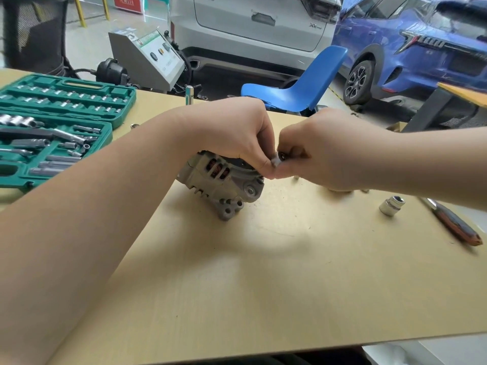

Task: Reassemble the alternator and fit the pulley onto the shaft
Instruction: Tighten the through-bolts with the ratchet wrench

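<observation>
One head-worn wide-angle view looks forward and down, close over the bench [263,272], with parked cars [258,30] visible beyond.

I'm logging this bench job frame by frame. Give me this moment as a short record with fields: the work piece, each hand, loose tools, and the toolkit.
work piece: alternator on the wooden table, copper windings visible through its vents
left hand: left hand over the alternator's top, fingers pinching a small metal part
right hand: right hand meeting the left, fingers curled on the same part
pulley: hidden, cannot tell
loose tools: socket and red-handled tool under the right forearm
toolkit: green socket set, open, far left
</observation>
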`<state>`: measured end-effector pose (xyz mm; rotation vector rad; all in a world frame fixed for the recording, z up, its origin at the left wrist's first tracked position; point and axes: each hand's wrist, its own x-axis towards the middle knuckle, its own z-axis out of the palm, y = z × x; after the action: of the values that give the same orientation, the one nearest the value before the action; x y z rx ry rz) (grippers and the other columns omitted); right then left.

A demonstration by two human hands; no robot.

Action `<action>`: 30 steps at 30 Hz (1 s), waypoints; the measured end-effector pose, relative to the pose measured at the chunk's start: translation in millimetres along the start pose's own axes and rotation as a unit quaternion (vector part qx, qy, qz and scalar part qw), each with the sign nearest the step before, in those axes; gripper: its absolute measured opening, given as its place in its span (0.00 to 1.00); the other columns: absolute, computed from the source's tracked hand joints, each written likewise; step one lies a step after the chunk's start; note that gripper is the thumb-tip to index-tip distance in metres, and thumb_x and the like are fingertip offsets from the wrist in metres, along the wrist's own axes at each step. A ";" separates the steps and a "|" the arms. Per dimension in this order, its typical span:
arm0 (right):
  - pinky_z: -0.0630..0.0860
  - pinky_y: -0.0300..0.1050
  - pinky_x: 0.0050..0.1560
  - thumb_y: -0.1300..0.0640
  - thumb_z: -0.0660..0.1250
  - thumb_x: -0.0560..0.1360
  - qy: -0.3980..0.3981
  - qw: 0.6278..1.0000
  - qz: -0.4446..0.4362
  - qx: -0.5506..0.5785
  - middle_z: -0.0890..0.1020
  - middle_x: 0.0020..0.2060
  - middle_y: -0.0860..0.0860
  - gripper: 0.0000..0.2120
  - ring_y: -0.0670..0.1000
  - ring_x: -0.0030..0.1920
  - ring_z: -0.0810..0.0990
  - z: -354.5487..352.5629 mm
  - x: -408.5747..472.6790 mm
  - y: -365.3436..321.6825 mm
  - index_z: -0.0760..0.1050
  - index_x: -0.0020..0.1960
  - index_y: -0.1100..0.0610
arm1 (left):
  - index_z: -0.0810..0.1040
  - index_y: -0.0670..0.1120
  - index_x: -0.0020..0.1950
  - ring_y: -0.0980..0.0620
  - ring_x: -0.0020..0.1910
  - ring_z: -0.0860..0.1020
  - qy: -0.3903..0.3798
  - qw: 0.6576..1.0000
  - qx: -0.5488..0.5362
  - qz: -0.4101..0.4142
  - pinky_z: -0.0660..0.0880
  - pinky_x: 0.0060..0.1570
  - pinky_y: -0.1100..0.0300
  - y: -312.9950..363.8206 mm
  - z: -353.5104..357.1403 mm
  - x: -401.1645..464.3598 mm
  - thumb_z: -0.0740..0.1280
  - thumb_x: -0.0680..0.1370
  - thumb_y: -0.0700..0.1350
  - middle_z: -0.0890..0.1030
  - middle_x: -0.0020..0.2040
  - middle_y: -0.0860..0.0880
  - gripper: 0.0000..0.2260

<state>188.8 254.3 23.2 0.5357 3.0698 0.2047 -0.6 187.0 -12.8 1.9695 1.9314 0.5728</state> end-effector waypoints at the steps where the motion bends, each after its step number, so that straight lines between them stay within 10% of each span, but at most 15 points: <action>1: 0.82 0.50 0.37 0.35 0.71 0.73 -0.021 0.996 0.073 0.052 0.84 0.31 0.47 0.18 0.52 0.36 0.83 0.5 3.6 -4.0 0.83 0.42 0.49 | 0.88 0.63 0.38 0.61 0.41 0.84 0.001 1.000 0.003 -0.002 0.74 0.33 0.70 0.0 -0.2 -0.1 0.81 0.69 0.62 0.87 0.41 0.60 0.06; 5: 0.75 0.41 0.25 0.33 0.72 0.72 -0.037 0.982 0.152 0.103 0.84 0.26 0.46 0.21 0.46 0.28 0.82 0.0 7.0 -13.8 0.83 0.36 0.51 | 0.88 0.62 0.39 0.62 0.41 0.83 -0.005 1.000 0.005 0.004 0.75 0.33 0.70 0.4 -1.6 -0.6 0.82 0.69 0.60 0.87 0.41 0.60 0.06; 12: 0.80 0.57 0.47 0.48 0.66 0.83 0.021 0.957 -0.209 -0.201 0.82 0.42 0.53 0.12 0.60 0.45 0.80 -1.7 -1.6 7.2 0.78 0.54 0.58 | 0.90 0.62 0.43 0.58 0.41 0.83 -0.003 1.000 0.007 0.003 0.75 0.39 0.62 1.6 -1.6 -3.0 0.81 0.70 0.59 0.88 0.42 0.59 0.06; 19: 0.76 0.41 0.30 0.32 0.71 0.72 -0.049 0.978 0.169 0.115 0.84 0.27 0.46 0.22 0.47 0.31 0.84 -1.8 7.9 -13.9 0.83 0.35 0.51 | 0.89 0.62 0.40 0.61 0.40 0.83 -0.005 1.000 0.009 -0.007 0.76 0.39 0.62 2.3 -0.9 -1.3 0.82 0.68 0.60 0.87 0.40 0.60 0.06; 26: 0.78 0.57 0.52 0.44 0.63 0.83 -0.022 0.971 -0.130 -0.201 0.81 0.45 0.50 0.15 0.57 0.49 0.80 -4.1 -3.2 -1.3 0.78 0.58 0.55 | 0.90 0.62 0.44 0.58 0.42 0.84 -0.006 1.000 0.008 0.001 0.76 0.41 0.62 0.9 -0.8 -1.4 0.81 0.69 0.59 0.88 0.44 0.60 0.06; 30: 0.81 0.50 0.38 0.35 0.68 0.75 -0.028 0.997 0.072 0.025 0.83 0.33 0.47 0.18 0.53 0.38 0.83 -1.4 -0.1 -11.1 0.81 0.44 0.49 | 0.87 0.66 0.37 0.59 0.41 0.83 -0.003 1.000 0.010 0.000 0.77 0.39 0.62 1.4 -0.5 -0.1 0.82 0.69 0.61 0.87 0.41 0.60 0.05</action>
<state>185.1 243.7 23.1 0.7512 2.9907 0.1124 0.3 186.8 -11.7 1.9817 1.9405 0.5500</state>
